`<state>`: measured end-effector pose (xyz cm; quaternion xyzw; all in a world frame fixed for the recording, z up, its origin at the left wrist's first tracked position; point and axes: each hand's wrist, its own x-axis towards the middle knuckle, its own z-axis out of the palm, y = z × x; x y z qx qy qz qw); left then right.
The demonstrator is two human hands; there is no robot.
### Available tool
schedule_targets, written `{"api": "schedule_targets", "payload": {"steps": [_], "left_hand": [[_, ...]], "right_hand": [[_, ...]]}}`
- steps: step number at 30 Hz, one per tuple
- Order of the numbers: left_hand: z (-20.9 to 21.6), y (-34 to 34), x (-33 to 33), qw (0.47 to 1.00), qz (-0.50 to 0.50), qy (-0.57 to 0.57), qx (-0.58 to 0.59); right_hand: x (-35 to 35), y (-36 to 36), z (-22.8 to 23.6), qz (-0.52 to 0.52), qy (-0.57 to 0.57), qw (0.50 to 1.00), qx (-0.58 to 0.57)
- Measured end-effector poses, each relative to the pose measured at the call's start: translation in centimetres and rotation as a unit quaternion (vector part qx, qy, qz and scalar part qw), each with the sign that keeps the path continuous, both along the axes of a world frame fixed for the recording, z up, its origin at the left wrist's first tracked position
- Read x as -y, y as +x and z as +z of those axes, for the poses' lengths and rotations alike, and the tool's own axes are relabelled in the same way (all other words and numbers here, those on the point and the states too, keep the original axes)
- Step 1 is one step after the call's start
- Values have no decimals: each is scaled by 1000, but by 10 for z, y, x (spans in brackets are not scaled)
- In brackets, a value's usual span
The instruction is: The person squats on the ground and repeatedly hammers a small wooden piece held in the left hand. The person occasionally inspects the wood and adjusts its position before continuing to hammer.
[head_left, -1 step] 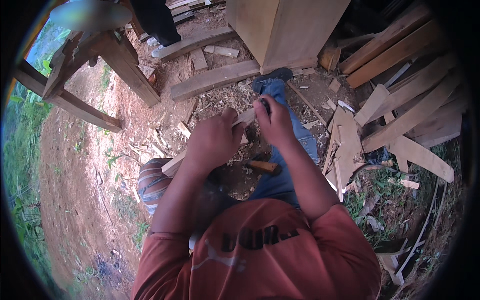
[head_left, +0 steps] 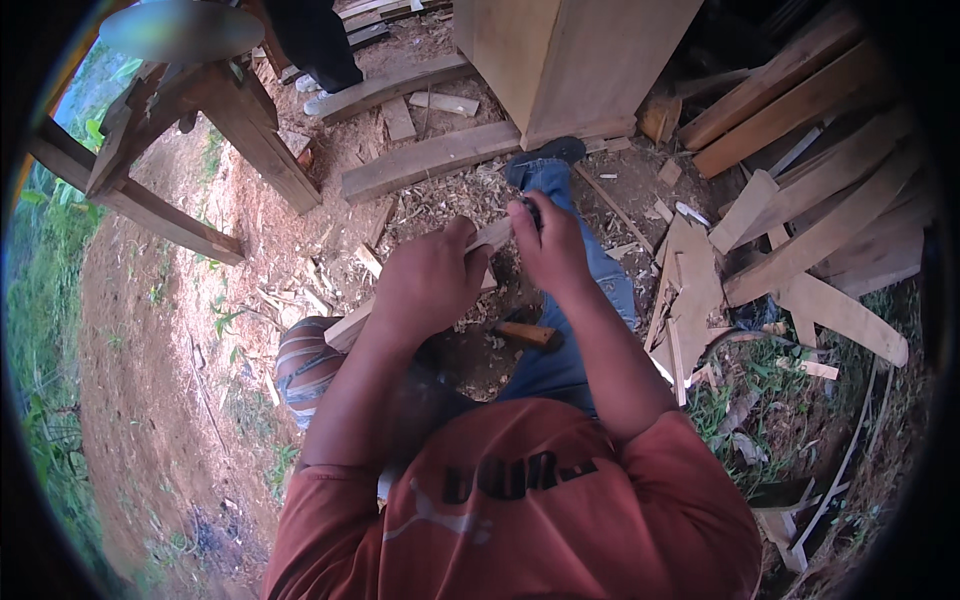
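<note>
My left hand [head_left: 430, 275] is closed over a pale wooden strip [head_left: 493, 236] that slants up to the right in front of me. A pale wood end [head_left: 345, 331] sticks out below that hand, by my left knee; whether it belongs to the same strip is hidden. At the strip's far end my right hand [head_left: 552, 245] is closed around a small dark object [head_left: 532, 210], thumb on top. Its kind does not show. Below the hands, between my legs, lies a tool with an orange-brown wooden handle [head_left: 527, 333]; its head is in shadow.
Wood shavings [head_left: 455, 185] and offcuts cover the ground. A thick beam [head_left: 430, 160] lies beyond my hands, near a tall wooden panel piece [head_left: 600, 70]. Curved boards [head_left: 820, 210] lean at the right. A wooden trestle [head_left: 255, 140] stands far left, with a person's dark trouser leg [head_left: 312, 45] beside it.
</note>
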<state>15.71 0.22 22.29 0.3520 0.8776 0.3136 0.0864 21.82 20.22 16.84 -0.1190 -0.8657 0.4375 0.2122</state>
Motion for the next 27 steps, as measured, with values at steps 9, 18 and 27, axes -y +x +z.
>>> {"api": "schedule_targets", "payload": {"steps": [9,18,27], "left_hand": [[1,-11,3,994,-71,70,35],[3,0,-5,997,-65,44,26],[-16,10,-20,997,-68,48,5]], "right_hand": [[-11,14,3,44,-187,981,-7],[-3,17,35,8,-15,999,-30],[-16,15,28,-18,8,999,-33]]}}
